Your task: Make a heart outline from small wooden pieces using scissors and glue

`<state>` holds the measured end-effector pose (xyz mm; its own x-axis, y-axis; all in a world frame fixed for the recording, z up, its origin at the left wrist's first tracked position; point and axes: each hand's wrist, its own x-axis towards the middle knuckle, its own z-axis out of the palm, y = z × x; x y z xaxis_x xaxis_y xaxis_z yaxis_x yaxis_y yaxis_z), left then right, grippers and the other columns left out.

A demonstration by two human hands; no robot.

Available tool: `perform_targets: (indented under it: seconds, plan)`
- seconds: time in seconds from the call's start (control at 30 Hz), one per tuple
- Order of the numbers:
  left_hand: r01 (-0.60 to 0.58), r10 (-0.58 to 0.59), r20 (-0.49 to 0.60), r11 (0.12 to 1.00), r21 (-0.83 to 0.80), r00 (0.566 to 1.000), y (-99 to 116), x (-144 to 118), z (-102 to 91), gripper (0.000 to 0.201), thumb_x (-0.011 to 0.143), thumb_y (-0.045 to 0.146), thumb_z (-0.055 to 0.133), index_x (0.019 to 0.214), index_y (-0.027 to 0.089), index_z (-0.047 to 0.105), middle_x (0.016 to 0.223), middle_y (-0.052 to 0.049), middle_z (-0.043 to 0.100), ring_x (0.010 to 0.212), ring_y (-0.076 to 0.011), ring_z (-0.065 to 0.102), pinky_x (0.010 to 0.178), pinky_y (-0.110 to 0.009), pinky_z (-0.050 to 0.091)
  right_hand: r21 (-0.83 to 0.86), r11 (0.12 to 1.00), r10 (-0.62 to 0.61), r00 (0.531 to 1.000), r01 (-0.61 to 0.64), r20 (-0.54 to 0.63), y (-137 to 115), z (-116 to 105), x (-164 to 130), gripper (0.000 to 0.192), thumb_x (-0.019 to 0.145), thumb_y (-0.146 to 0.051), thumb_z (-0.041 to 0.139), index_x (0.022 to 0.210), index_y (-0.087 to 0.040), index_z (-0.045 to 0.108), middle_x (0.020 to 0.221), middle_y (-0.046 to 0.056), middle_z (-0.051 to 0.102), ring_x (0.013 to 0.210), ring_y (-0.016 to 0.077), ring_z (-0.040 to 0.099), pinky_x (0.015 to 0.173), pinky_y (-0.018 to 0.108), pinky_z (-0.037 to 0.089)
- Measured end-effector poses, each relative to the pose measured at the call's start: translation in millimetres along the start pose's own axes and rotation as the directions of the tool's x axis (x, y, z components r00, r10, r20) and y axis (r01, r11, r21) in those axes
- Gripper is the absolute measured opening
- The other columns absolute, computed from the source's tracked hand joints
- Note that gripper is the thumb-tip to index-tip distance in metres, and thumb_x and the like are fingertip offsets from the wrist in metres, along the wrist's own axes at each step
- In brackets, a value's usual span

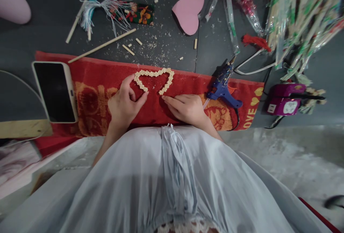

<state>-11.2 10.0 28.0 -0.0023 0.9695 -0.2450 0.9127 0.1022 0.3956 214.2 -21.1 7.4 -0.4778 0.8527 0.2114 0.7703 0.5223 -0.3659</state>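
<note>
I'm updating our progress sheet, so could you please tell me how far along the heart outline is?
Done: the heart has its top lobes and both sides laid on the red towel. In hand: the left hand and right hand touch its lower ends. Left: the bottom point is open.

Gold capital letters reading "OVE", apparently the end of "LOVE", run up the right end of the red towel (242,98), with two small gold hearts printed just above them; the larger gold motifs on the same towel, partly covered by hands, cannot be read, and the white label on the purple device (285,100) is too small to make out
</note>
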Motion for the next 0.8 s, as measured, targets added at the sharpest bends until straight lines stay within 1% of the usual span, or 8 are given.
perform_targets:
  seconds: [0.13, 0.23, 0.33, 0.4, 0.53, 0.6, 0.7, 0.8]
  plan:
    - [0.007, -0.007, 0.023, 1.000, 0.000, 1.000, -0.2, 0.7, 0.1, 0.068, 0.082, 0.052, 0.065, 0.141, 0.021, 0.049, 0.073, 0.001, 0.067, 0.072, -0.0203, 0.066, 0.066, -0.030, 0.043, -0.019, 1.000, 0.003, 0.996, -0.005, -0.092, -0.6, -1.3, 0.8, 0.029, 0.100, -0.024, 0.049, 0.100, -0.019, 0.078, 0.059, -0.002, 0.066, 0.053, 0.0086, 0.051, 0.056, 0.026, 0.032]
    - [0.006, -0.006, 0.010, 1.000, 0.008, 1.000, -1.7, 0.7, 1.6, 0.067, 0.082, 0.053, 0.065, 0.140, 0.023, 0.049, 0.072, 0.001, 0.067, 0.071, -0.0205, 0.066, 0.066, -0.031, 0.043, -0.035, 0.999, 0.031, 0.990, -0.036, -0.136, -0.8, -1.5, 1.1, 0.030, 0.100, -0.024, 0.049, 0.098, -0.018, 0.078, 0.064, -0.002, 0.071, 0.053, 0.0084, 0.055, 0.055, 0.026, 0.034]
    - [-0.007, 0.007, -0.016, 1.000, 0.016, 1.000, -3.1, 0.3, 3.3, 0.066, 0.081, 0.053, 0.067, 0.139, 0.025, 0.051, 0.070, 0.002, 0.067, 0.070, -0.0207, 0.066, 0.065, -0.031, 0.043, -0.043, 0.990, 0.128, 0.985, -0.134, -0.112, -1.0, -1.6, 1.6, 0.031, 0.100, -0.026, 0.048, 0.102, -0.018, 0.078, 0.067, 0.000, 0.074, 0.056, 0.0090, 0.059, 0.055, 0.025, 0.034]
    - [-0.011, 0.011, -0.027, 1.000, 0.014, 1.000, -3.4, 0.1, 3.7, 0.065, 0.082, 0.054, 0.067, 0.138, 0.026, 0.051, 0.070, 0.002, 0.067, 0.069, -0.0206, 0.066, 0.065, -0.031, 0.043, -0.029, 0.985, 0.169, 0.981, -0.173, -0.097, -0.9, -1.8, 2.1, 0.032, 0.100, -0.026, 0.047, 0.106, -0.018, 0.078, 0.066, 0.001, 0.074, 0.057, 0.0094, 0.060, 0.055, 0.025, 0.034]
    - [-0.016, 0.016, -0.023, 1.000, -0.002, 1.000, -2.6, -0.2, 3.2, 0.065, 0.082, 0.054, 0.066, 0.138, 0.026, 0.051, 0.070, 0.002, 0.067, 0.069, -0.0205, 0.066, 0.065, -0.032, 0.043, -0.043, 0.985, 0.165, 0.981, -0.170, -0.102, -0.4, -1.5, 3.0, 0.034, 0.099, -0.024, 0.046, 0.110, -0.018, 0.077, 0.064, 0.001, 0.072, 0.056, 0.0091, 0.058, 0.054, 0.025, 0.033]
    - [-0.013, 0.013, -0.021, 1.000, -0.008, 1.000, -2.1, -0.2, 2.8, 0.064, 0.083, 0.054, 0.065, 0.138, 0.026, 0.051, 0.070, 0.002, 0.067, 0.070, -0.0207, 0.066, 0.065, -0.032, 0.043, -0.050, 0.980, 0.187, 0.980, -0.191, -0.067, 0.0, -1.1, 3.0, 0.035, 0.100, -0.025, 0.045, 0.111, -0.018, 0.077, 0.064, 0.001, 0.071, 0.056, 0.0091, 0.058, 0.054, 0.025, 0.033]
    - [-0.009, 0.009, -0.026, 1.000, -0.014, 1.000, -1.9, -0.4, 2.5, 0.062, 0.083, 0.055, 0.065, 0.137, 0.028, 0.051, 0.071, 0.002, 0.067, 0.070, -0.0209, 0.066, 0.065, -0.032, 0.043, -0.018, 0.975, 0.220, 0.975, -0.220, -0.008, 0.5, -0.7, 3.0, 0.036, 0.100, -0.025, 0.043, 0.114, -0.018, 0.076, 0.065, 0.002, 0.071, 0.058, 0.0097, 0.058, 0.055, 0.025, 0.034]
    - [-0.013, 0.013, -0.028, 1.000, -0.009, 1.000, -2.2, -0.5, 2.6, 0.064, 0.082, 0.055, 0.066, 0.138, 0.027, 0.051, 0.071, 0.002, 0.067, 0.070, -0.0204, 0.066, 0.065, -0.032, 0.043, -0.027, 0.976, 0.216, 0.976, -0.216, -0.016, 0.4, -0.6, 3.2, 0.037, 0.100, -0.026, 0.043, 0.113, -0.018, 0.076, 0.064, 0.001, 0.071, 0.057, 0.0093, 0.057, 0.054, 0.025, 0.033]
